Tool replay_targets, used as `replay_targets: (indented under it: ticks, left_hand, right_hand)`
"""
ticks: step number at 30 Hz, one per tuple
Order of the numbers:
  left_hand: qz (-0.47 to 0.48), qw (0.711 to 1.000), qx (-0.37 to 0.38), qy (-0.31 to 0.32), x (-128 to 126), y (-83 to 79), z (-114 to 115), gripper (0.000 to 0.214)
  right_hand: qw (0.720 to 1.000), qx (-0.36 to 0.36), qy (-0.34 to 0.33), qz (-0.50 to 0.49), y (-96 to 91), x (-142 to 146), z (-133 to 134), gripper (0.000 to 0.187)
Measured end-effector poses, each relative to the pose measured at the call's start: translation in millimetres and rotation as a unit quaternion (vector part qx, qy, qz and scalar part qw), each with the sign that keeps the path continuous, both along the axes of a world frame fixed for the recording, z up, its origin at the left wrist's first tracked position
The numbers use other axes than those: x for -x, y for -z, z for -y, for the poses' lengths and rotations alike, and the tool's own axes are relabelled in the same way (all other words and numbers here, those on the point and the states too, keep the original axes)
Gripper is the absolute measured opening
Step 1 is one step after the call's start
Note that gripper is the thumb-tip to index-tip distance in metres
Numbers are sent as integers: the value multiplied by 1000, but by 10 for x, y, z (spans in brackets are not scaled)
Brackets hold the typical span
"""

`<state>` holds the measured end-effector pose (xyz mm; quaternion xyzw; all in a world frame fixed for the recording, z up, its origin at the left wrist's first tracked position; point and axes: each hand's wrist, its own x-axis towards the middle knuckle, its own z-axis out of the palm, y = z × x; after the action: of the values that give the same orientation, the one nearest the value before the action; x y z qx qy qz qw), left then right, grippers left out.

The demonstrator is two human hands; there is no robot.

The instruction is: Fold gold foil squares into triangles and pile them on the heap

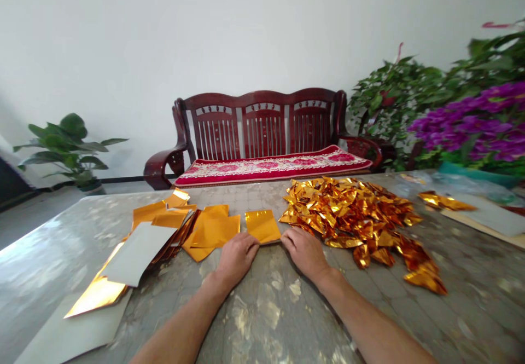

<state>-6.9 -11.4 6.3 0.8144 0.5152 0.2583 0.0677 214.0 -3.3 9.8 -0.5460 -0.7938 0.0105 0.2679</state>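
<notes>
Head view: a foil sheet (pixel 262 226) is kept flat on the surface (pixel 463 309) by the left hand (pixel 235 257) and right hand (pixel 303 253), both grips open, palms down.

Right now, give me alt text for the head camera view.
Left hand and right hand rest on a marbled tabletop at the near edge of a flat gold foil sheet. Crumpled gold foil lies heaped to the right, flat gold sheets to the left.

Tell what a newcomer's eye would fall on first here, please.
The heap of crumpled gold foil glitters on the table, right of centre, with flat gold sheets to its left. Behind it stands a dark red wooden bench with a red cushion, and purple flowers fill the right edge.
</notes>
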Motion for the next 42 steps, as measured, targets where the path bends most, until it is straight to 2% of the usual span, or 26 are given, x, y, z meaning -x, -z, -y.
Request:
replay_targets:
  ticks: [5, 8, 11, 18, 25, 32, 34, 37, 39, 42]
  left_hand:
    - [34, 997, -34, -65, -11, 13, 29, 15]
    - [51, 994, -52, -76, -44, 1, 62, 14]
    - [67, 995, -59, -45, -102, -18, 121, 13]
    - [83, 991, -66, 76, -164, 19, 213, 14]
    - [46, 991, -38, 121, -176, 23, 223, 20]
    - [39, 987, -9, 153, -201, -69, 218, 19]
    - [46, 984, -10, 174, -200, -75, 210, 23]
    - [53, 980, -6, 192, -190, -58, 198, 24]
    - [62, 981, -5, 182, -180, -36, 190, 24]
    - [98, 984, -9, 150, -161, -3, 180, 21]
  right_hand:
    - [997, 38, 24, -69, 2, 9, -6, 27]
    - [995, 77, 26, -62, -42, 51, 27, 33]
    - [993, 103, 3, -54, -112, 117, 99, 45]
    - [978, 156, 5, -137, -173, 245, 224, 41]
    - [941, 177, -78, -279, -46, 289, 238, 40]
    - [909, 173, -95, -368, 78, 303, 139, 51]
    - [914, 154, -78, -367, 100, 288, 107, 51]
    - [939, 119, -44, -320, 114, 245, 78, 38]
    - [955, 86, -43, -281, 103, 200, 66, 33]
    - [973, 0, -45, -225, 53, 119, 50, 33]
